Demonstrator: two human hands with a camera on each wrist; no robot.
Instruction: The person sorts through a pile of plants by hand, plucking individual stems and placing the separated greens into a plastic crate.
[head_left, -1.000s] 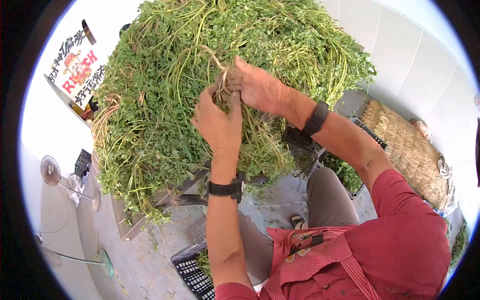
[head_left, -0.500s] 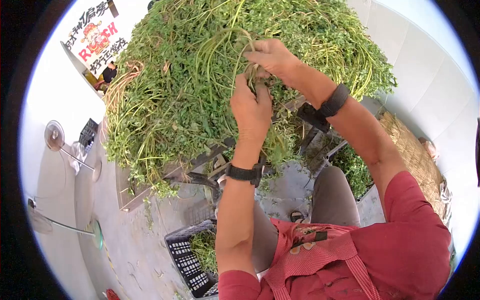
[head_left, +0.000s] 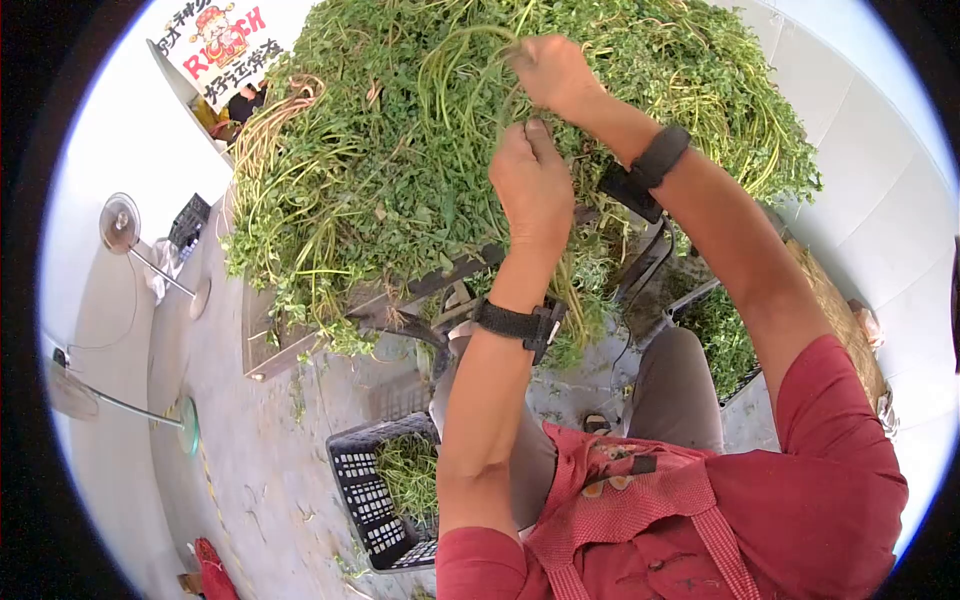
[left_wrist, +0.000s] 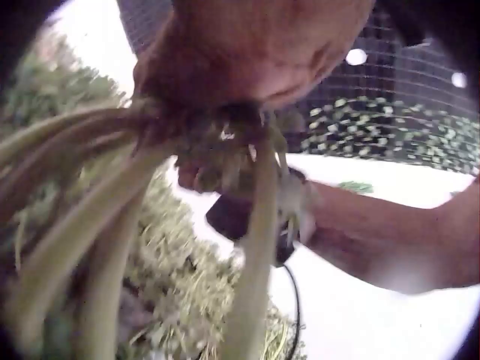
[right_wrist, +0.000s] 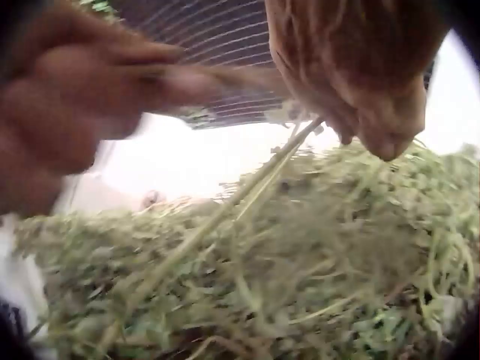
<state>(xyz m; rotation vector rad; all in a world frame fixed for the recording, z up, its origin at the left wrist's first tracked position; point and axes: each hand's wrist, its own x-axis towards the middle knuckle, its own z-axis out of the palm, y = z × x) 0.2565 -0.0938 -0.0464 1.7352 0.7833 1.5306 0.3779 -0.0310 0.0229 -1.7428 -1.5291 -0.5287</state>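
Stems of a leafy green plant are stretched between my two hands over a large heap of the same greens (head_left: pixel 370 190). My left hand (head_left: pixel 533 190) grips a bunch of stems, its thumb uppermost. Several thick pale stems (left_wrist: pixel 255 277) hang from beneath that hand in the left wrist view. Higher up and to the right, my right hand (head_left: pixel 562 75) pinches the end of a long stem (head_left: pixel 465 35) that arcs left over the heap. In the right wrist view, a strand (right_wrist: pixel 247 75) runs between the left hand and the right hand (right_wrist: pixel 360 75), blurred by motion.
A wooden-edged table (head_left: pixel 320 340) bears the heap. Below its edge stands a black plastic crate (head_left: pixel 360 490) with greens inside, and another crate of greens (head_left: pixel 715 335) is by the right knee. Two fans (head_left: pixel 122 222) stand at the left; a straw bundle (head_left: pixel 840 310) lies right.
Both hands were close together over one bunch of stems and have drawn apart, the right hand going up and away. The view has shifted, showing more of the crate at the lower left.
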